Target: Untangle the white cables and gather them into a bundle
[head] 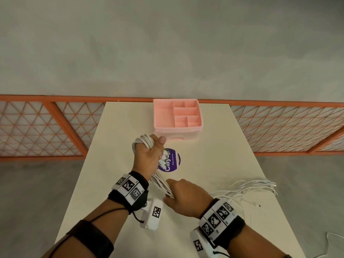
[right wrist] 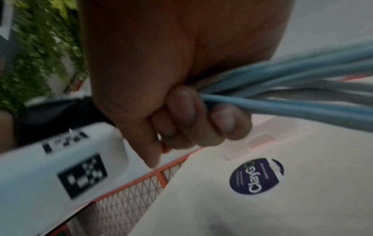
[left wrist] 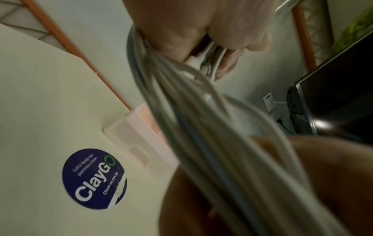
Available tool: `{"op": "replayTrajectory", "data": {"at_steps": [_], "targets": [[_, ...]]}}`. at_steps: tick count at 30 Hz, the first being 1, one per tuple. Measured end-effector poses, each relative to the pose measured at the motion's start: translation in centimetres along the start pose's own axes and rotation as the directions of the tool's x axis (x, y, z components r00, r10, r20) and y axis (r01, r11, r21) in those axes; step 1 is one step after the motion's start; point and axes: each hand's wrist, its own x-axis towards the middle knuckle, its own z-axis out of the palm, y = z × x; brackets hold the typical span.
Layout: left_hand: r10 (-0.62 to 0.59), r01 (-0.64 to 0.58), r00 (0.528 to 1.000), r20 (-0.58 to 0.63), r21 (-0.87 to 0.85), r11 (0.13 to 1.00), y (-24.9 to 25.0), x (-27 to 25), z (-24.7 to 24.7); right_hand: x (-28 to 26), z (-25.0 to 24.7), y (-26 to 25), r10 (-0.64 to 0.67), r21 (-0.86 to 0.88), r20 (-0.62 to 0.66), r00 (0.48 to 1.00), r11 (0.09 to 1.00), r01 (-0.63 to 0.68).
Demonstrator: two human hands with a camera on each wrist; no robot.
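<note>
A thick bundle of white cables [head: 161, 185] runs between both hands above the cream table [head: 115, 138]. My left hand [head: 149, 152] grips the bundle's far looped end, with loops [head: 143, 139] showing over its knuckles. My right hand [head: 183, 197] grips the near end, fingers curled round the strands [right wrist: 282, 89]. In the left wrist view the strands [left wrist: 201, 127] stretch from the fingers [left wrist: 228, 62] down towards the other hand. Loose cable tails [head: 247, 189] trail from the right hand across the table's right side.
A pink compartment organiser [head: 176, 116] stands at the table's far edge, just beyond my left hand. A round purple ClayGo sticker [head: 170, 162] lies flat under the bundle. An orange mesh railing [head: 46, 127] runs behind and beside the table.
</note>
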Motion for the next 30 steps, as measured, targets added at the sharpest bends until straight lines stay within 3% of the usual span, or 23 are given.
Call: {"op": "replayTrajectory", "data": {"at_steps": [7, 10, 12, 14, 17, 20, 23, 26, 30], "targets": [[-0.068, 0.043, 0.991, -0.111, -0.216, 0.975, -0.4, 0.6, 0.7, -0.8, 0.7, 0.3, -0.018, -0.002, -0.032, 0.999, 1.0, 0.018], [-0.041, 0.021, 0.992, -0.12, -0.161, 0.987, -1.1, 0.3, 0.5, -0.9, 1.3, 0.0, -0.04, -0.035, -0.017, 0.999, 0.999, 0.04], [-0.012, 0.01, 0.999, -0.039, -0.048, 0.999, -2.1, -0.3, 0.3, -1.1, 1.2, 0.0, -0.058, -0.063, 0.028, 0.998, 0.996, 0.06], [-0.064, 0.058, 0.994, 0.089, 0.069, 0.996, -2.8, -1.1, -0.1, -1.3, 0.3, 0.3, -0.074, -0.12, 0.06, 0.995, 0.99, 0.081], [-0.211, 0.12, 0.929, 0.304, 0.293, 0.949, -3.7, -2.0, -0.7, -1.4, -2.5, 0.6, -0.114, -0.184, 0.061, 0.992, 0.975, 0.124], [-0.289, 0.116, 0.866, 0.409, 0.397, 0.91, -3.6, -2.9, -0.9, -1.3, -5.7, 0.6, -0.133, -0.143, 0.066, 0.989, 0.979, 0.142], [-0.335, 0.175, 0.832, 0.442, 0.364, 0.915, -2.2, -3.1, -0.3, -1.1, -8.2, 0.8, -0.15, -0.012, 0.055, 0.987, 0.988, 0.151], [-0.44, 0.347, 0.749, 0.495, 0.273, 0.897, 0.0, -3.3, 0.6, -0.9, -10.7, 1.3, -0.125, 0.184, -0.015, 0.992, 0.975, 0.125], [-0.435, 0.408, 0.693, 0.575, 0.186, 0.894, 1.7, -3.2, 1.7, -0.8, -12.9, 2.0, -0.059, 0.394, -0.152, 0.987, 0.912, 0.115]]}}
